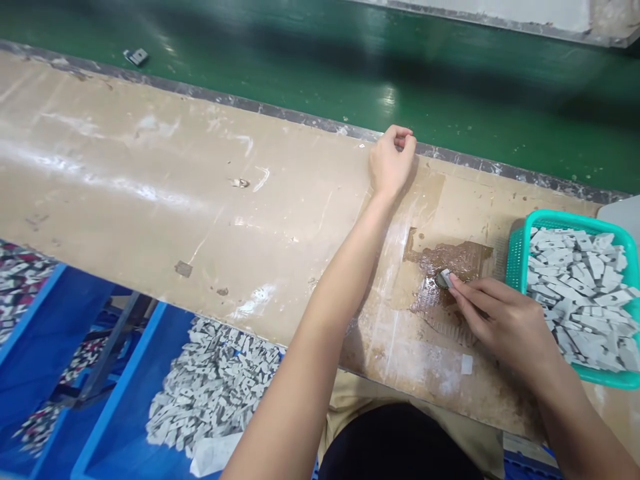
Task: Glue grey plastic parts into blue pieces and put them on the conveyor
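Evidently our nearer right hand (505,320) pinches a small grey piece (445,274) ahead and to its left, at the wet patch (466,255); our left hand (393,163) curls well apart, contents unclear.

No legible txt, nos., labels, brands or signs anywhere in the head-cam view, AFAICT.

The left hand (393,163) and right hand (510,327) are seen bare, and the forearms (325,300) are uncovered. Below and between the hands, a near-black garment (395,443) is worn, bordered by tan fabric (353,393) whose kind cannot be made out.
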A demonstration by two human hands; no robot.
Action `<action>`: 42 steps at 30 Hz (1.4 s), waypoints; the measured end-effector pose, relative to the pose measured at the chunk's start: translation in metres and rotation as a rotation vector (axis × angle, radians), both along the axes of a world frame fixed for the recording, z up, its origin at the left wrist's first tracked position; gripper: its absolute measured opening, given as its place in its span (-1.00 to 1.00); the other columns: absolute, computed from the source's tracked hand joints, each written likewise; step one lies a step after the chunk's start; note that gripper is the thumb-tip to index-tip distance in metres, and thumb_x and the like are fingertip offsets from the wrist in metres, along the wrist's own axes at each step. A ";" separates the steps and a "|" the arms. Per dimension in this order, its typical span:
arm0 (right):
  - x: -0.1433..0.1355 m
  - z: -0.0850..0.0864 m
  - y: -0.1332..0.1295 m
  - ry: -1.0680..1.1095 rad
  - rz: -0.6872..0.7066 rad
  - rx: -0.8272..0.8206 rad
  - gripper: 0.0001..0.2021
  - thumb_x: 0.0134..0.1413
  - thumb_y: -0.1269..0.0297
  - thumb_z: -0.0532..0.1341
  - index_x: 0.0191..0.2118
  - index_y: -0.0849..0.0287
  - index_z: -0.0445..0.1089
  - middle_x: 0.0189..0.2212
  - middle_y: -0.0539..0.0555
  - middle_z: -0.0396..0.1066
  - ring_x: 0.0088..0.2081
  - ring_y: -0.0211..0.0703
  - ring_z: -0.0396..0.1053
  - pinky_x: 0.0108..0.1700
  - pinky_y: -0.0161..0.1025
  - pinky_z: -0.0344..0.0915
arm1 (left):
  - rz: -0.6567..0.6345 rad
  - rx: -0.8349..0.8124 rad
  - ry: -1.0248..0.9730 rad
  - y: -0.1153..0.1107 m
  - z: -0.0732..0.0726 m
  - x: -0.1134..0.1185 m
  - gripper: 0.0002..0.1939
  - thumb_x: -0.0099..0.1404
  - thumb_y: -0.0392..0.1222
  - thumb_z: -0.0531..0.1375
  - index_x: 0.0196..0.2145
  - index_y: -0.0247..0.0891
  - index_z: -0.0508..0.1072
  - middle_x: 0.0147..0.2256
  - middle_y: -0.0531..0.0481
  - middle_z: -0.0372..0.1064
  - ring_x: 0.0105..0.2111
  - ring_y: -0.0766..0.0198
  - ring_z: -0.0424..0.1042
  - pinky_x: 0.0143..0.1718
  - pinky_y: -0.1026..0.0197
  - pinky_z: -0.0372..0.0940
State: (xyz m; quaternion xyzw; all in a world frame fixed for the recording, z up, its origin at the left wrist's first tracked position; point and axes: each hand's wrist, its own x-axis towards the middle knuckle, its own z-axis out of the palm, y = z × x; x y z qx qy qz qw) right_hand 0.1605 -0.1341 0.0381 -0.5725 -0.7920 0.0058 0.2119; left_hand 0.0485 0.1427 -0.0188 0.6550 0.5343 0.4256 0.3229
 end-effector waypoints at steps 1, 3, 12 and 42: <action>0.000 -0.001 0.000 -0.004 0.000 -0.005 -0.87 0.28 0.44 0.23 -0.16 0.31 0.54 -0.43 0.04 0.51 -0.43 -0.27 0.47 -0.31 -0.30 0.38 | 0.000 0.001 0.008 0.000 0.000 0.000 -0.81 0.40 -0.19 0.09 -0.17 -0.19 0.50 -0.22 -0.03 0.52 -0.12 0.21 0.47 0.03 0.20 0.28; 0.001 -0.002 -0.001 -0.013 0.005 -0.014 -0.84 0.29 0.43 0.22 -0.11 0.33 0.53 -0.42 0.05 0.51 -0.41 -0.26 0.48 -0.29 -0.29 0.39 | -0.003 0.001 0.024 -0.001 0.001 0.000 -0.80 0.41 -0.19 0.08 -0.16 -0.19 0.50 -0.22 -0.03 0.52 -0.12 0.21 0.47 0.02 0.20 0.27; 0.000 0.006 -0.004 0.071 -0.022 0.137 -0.61 0.21 0.55 0.25 0.13 0.13 0.41 -0.32 0.01 0.55 -0.34 -0.25 0.50 -0.19 -0.27 0.45 | -0.006 -0.011 -0.047 0.001 -0.001 0.000 -0.85 0.37 -0.23 0.12 -0.20 -0.20 0.50 -0.26 -0.03 0.51 -0.14 0.20 0.48 0.02 0.17 0.29; -0.004 -0.002 -0.004 0.207 -0.104 -0.123 -0.75 0.33 0.44 0.07 -0.11 0.24 0.52 -0.41 0.05 0.41 -0.35 -0.21 0.38 -0.29 -0.29 0.29 | 0.011 -0.082 0.229 -0.005 0.017 -0.001 -0.63 0.25 -0.13 0.04 -0.14 -0.26 0.57 -0.24 -0.07 0.58 -0.23 0.16 0.55 -0.16 0.22 0.36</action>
